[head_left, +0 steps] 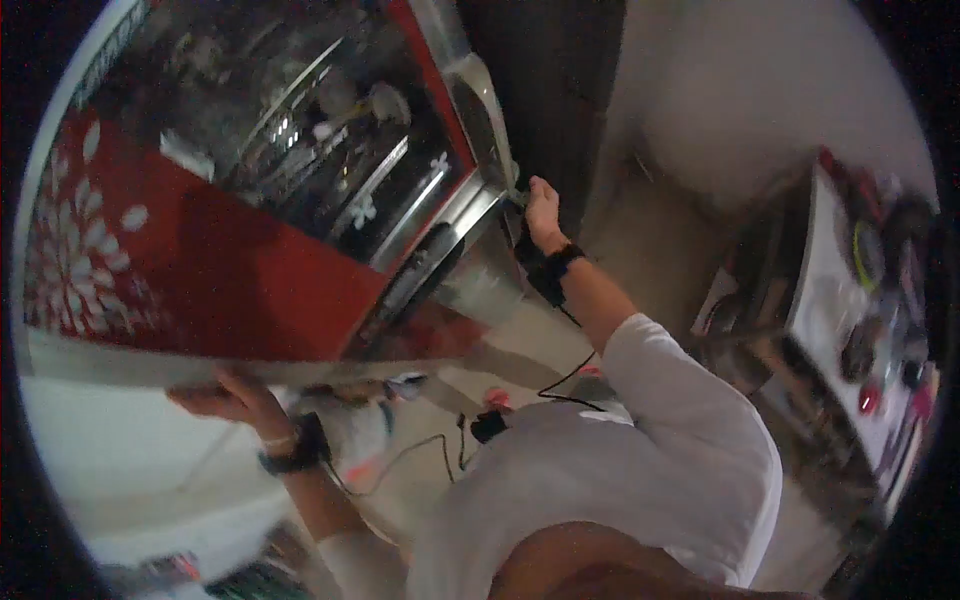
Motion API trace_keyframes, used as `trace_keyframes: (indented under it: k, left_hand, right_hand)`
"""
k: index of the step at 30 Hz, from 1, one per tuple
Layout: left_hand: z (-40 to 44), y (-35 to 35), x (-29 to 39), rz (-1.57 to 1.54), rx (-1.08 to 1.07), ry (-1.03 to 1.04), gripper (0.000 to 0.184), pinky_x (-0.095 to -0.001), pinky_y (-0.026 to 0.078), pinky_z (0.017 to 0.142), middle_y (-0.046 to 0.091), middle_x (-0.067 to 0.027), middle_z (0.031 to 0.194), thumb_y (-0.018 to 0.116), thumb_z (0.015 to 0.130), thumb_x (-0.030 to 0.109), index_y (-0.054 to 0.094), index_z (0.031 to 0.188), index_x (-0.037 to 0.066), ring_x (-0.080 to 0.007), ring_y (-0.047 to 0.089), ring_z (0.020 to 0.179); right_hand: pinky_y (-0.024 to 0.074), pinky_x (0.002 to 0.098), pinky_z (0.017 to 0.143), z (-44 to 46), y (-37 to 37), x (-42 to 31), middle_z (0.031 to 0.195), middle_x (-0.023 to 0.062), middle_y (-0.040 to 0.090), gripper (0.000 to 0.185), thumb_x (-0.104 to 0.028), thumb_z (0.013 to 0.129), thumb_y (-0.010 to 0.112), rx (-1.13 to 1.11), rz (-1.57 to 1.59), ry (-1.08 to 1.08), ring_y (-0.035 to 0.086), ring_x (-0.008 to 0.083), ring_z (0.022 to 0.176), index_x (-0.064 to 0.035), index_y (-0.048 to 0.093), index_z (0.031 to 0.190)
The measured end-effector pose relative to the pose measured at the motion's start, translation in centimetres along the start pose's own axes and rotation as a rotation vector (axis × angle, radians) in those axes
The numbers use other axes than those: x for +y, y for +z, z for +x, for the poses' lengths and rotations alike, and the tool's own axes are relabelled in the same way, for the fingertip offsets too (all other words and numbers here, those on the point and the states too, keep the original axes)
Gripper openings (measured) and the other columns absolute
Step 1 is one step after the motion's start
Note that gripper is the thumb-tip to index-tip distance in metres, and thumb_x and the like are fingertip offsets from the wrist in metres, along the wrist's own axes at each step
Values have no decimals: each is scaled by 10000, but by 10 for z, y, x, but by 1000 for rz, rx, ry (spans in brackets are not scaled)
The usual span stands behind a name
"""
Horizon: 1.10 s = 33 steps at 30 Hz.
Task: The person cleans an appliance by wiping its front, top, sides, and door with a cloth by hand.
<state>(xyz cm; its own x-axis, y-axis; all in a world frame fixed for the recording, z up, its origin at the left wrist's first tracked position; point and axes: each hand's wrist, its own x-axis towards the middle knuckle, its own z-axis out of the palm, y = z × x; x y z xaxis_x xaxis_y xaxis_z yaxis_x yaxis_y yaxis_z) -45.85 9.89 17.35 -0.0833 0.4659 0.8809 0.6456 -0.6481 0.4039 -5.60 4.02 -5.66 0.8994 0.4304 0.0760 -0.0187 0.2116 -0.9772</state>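
A large glossy red panel (250,270) with white flower shapes and a dark reflective part fills the upper left, tilted, with a pale edge along its bottom. My left hand (235,400) is at that lower edge, its fingers stretched out and the palm against the edge. My right hand (543,215) is at the metal-trimmed right corner, with its fingers curled at the edge and partly hidden. Black bands with cables sit on both wrists.
At the right, a white-topped surface (815,290) holds several small objects, among them a red round one (869,401). A dark upright surface (545,80) stands behind the panel's right corner. Cables and small items lie low in the middle.
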Motion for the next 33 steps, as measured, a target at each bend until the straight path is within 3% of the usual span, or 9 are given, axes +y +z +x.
trace_keyframes:
  k: [5,8,12,13,14,16,19,28,33]
  left_hand:
    - [-107,17,65,140,112,25,740,-503,163,997,188,-222,1351,628,763,358,245,1285,1,-375,187,1247]
    - [-175,34,114,-12,-408,171,579,-514,154,987,244,-243,1330,616,762,313,380,1222,52,-405,208,1231]
    - [-231,56,128,37,-690,-54,540,-533,164,980,299,-157,1329,616,740,258,411,1213,98,-390,245,1220]
    - [-239,56,126,16,-753,-105,534,-543,166,979,316,-123,1327,615,734,243,420,1214,114,-380,255,1217]
    - [-250,51,128,32,-750,-118,534,-543,166,979,316,-123,1327,615,734,243,420,1214,114,-380,255,1217]
    - [-256,43,138,207,-774,-87,549,-544,182,977,324,-93,1329,614,728,235,413,1227,125,-360,265,1222]
    - [-252,29,138,282,-849,-40,580,-541,194,978,318,-86,1337,620,715,220,396,1239,112,-337,246,1245]
    - [-268,-14,117,-354,-637,-347,590,-406,228,1015,275,-236,1322,464,741,35,257,1290,-24,-357,298,1220]
    - [-274,-43,113,-301,-340,-429,603,-422,218,1015,273,-253,1312,478,742,66,246,1289,-34,-368,316,1202]
  right_hand:
    - [354,263,578,-48,-79,-31,680,6,479,296,-215,897,428,-173,-63,6,405,103,649,44,522,787]
    - [344,250,553,-65,-125,-48,658,-19,441,291,-204,899,436,-337,-213,69,389,82,648,26,508,738]
    - [389,249,616,-72,-153,-129,746,8,507,222,-200,906,415,-433,47,-48,447,82,688,-15,537,904]
    - [414,317,796,-69,-165,-124,925,74,560,255,-212,888,444,-594,-178,-167,520,167,868,-28,524,1046]
    - [414,317,796,-71,-168,-116,925,74,560,255,-212,888,444,-613,-175,-159,520,167,868,-28,524,1046]
    - [306,424,972,-78,-160,-119,1154,140,496,350,-258,856,481,-1364,-908,-1065,423,266,1133,-46,496,1135]
    - [194,461,1035,-90,-144,-141,1305,148,358,431,-208,763,577,-1662,-990,-856,260,315,1256,-39,482,1149]
    - [219,460,1021,-143,-68,-139,1326,198,286,515,-307,799,529,-2153,-886,-1254,228,344,1258,-43,412,1226]
    - [244,461,1002,-187,-9,-124,1285,202,326,537,-314,803,521,-2213,-774,-1280,284,351,1210,-36,394,1245]
